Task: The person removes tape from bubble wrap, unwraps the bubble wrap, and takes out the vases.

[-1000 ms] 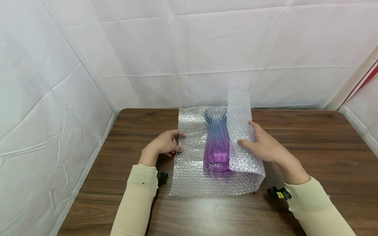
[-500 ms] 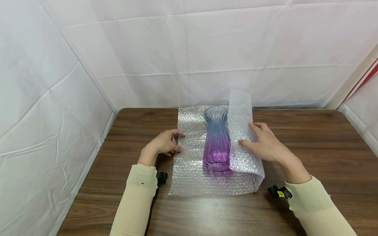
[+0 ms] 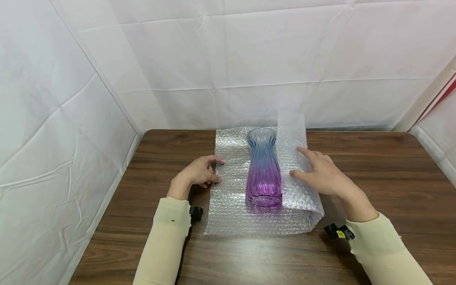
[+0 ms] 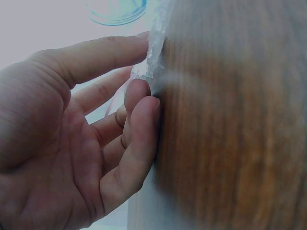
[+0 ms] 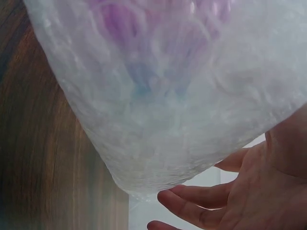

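Observation:
A ribbed glass vase (image 3: 264, 170), blue at the mouth and purple at the base, lies on a sheet of bubble wrap (image 3: 231, 217). The wrap's right part curls up and back beside the vase as a flap (image 3: 292, 158). At the wrap's left edge is my left hand (image 3: 196, 173), thumb and index finger stretched and touching the edge. Its other fingers bend loosely beneath in the left wrist view. My right hand (image 3: 325, 174) rests against the flap with thumb and fingers spread and fairly straight. In the right wrist view the wrap (image 5: 158, 120) hides its thumb.
Everything lies on a dark wooden table (image 3: 242, 261). White cloth walls (image 3: 249, 59) stand behind it and along its left side. A small black device (image 3: 338, 231) sits at the right cuff, another black device (image 3: 196, 213) at the left.
The flap and my right hand have shifted slightly rightward, uncovering more of the vase's right side. My right index finger now lies a little further over the flap. The left hand stays put.

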Demonstrator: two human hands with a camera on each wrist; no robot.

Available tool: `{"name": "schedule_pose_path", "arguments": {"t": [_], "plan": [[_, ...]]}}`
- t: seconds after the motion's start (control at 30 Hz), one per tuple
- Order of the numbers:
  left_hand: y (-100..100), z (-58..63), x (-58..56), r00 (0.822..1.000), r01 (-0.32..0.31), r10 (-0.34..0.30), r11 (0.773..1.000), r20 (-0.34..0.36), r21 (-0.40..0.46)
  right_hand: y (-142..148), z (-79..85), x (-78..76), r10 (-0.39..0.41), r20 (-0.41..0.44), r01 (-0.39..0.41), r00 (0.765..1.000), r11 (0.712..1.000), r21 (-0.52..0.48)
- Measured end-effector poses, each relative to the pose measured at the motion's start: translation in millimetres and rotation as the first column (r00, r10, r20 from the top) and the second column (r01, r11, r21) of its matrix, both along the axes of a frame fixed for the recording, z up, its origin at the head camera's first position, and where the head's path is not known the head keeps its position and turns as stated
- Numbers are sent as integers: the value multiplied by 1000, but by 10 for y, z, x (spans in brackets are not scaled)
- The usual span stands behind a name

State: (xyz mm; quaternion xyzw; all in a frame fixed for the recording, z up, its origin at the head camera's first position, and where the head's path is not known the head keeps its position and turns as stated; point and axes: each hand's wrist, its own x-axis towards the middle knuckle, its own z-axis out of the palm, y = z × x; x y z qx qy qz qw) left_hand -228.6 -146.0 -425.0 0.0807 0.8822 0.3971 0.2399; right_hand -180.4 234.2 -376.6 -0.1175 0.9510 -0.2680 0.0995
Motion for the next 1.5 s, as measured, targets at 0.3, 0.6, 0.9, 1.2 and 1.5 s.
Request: {"name": "schedule_pose_path", "arguments": {"t": [0.3, 0.6, 0.9, 1.2, 1.5], "plan": [[3, -8, -10, 1000, -6, 6, 1000, 3, 2, 23, 42, 16, 1, -7, -1, 1000, 1000, 14], [8, 11, 1, 1000, -10, 10, 1000, 7, 4, 52, 29, 39, -15, 0, 15, 1000, 999, 37], [6, 0, -8, 1000, -6, 6, 1000, 9, 9, 85, 35, 56, -24, -4, 25, 1000, 999, 46], [-1, -11, -13, 1000, -6, 6, 1000, 2, 10, 100, 45, 68, -20, -3, 20, 1000, 999, 34], [1, 0, 2, 1000, -1, 1, 1000, 2, 18, 148, 25, 63, 8, -15, -8, 1000, 1000, 22]]}}
